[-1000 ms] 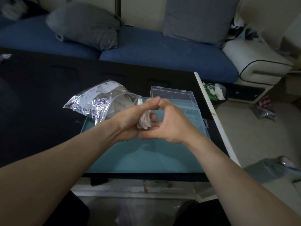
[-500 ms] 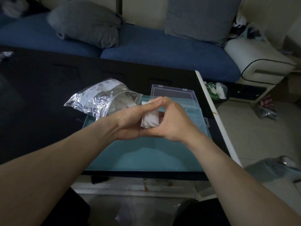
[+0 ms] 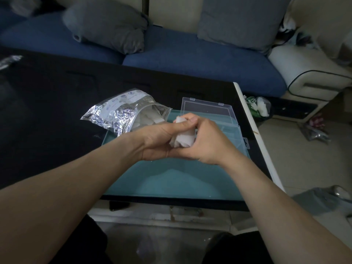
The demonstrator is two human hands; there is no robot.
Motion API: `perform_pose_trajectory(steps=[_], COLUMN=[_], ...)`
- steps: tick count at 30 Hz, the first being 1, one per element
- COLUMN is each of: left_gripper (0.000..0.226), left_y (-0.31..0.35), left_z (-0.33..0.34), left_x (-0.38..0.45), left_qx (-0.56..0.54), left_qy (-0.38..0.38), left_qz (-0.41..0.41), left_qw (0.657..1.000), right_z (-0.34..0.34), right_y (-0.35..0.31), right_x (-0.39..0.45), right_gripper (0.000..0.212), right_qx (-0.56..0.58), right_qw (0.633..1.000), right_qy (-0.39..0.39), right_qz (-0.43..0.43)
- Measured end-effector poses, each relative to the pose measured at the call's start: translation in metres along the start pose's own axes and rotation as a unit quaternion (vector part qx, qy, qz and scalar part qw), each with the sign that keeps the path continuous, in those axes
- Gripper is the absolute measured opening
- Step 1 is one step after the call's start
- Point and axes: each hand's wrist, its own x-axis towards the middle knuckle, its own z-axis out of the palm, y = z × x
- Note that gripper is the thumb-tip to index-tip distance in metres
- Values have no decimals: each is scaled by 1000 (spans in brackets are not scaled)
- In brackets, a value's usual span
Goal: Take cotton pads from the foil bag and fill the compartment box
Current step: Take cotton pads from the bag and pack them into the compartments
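Gripping a wad of white cotton pads [image 3: 183, 139] between them, the left hand [image 3: 160, 140] and right hand [image 3: 207, 143] meet above the teal tray [image 3: 171, 180] on the black bench [image 3: 47, 103]. The foil bag [image 3: 122, 113] lies open-mouthed at the tray's far left corner, white pads visible inside. The clear compartment box [image 3: 209, 111], lid open, sits behind the hands; its contents cannot be told.

A black desk [image 3: 47, 103] carries a teal mat [image 3: 171, 180] near its right edge; the foil bag [image 3: 122, 115] and clear compartment box [image 3: 209, 111] lie partly on the mat.
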Motion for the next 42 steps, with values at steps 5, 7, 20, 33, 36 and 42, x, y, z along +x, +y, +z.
perform_pose_trajectory(steps=[5,7,20,33,36,42], left_gripper=[35,33,51,25,28,35], left_y=[-1,1,3,-5,0,2], left_z=[-2,-3,5,-7,-5,-1], left_x=[1,-1,-5,5,4,4], left_qx=[-3,-6,9,129,112,64], left_qy=[-9,-29,13,141,146,159], left_qz=[-3,-6,-4,47,66,63], left_qw=[1000,1000,1000,980,981,983], right_z=[0,2,1,-8,-20,-16], right_y=[-1,-3,0,1,8,12], right_x=[-1,-1,2,1,2,-3], right_gripper=[65,64,60,106,55,12], right_qx=[21,33,-15,-64,49,176], right_qw=[1000,999,1000,992,987,965], right_qy=[-21,-20,-3,-14,47,111], right_qz=[11,-11,27,104,147,162])
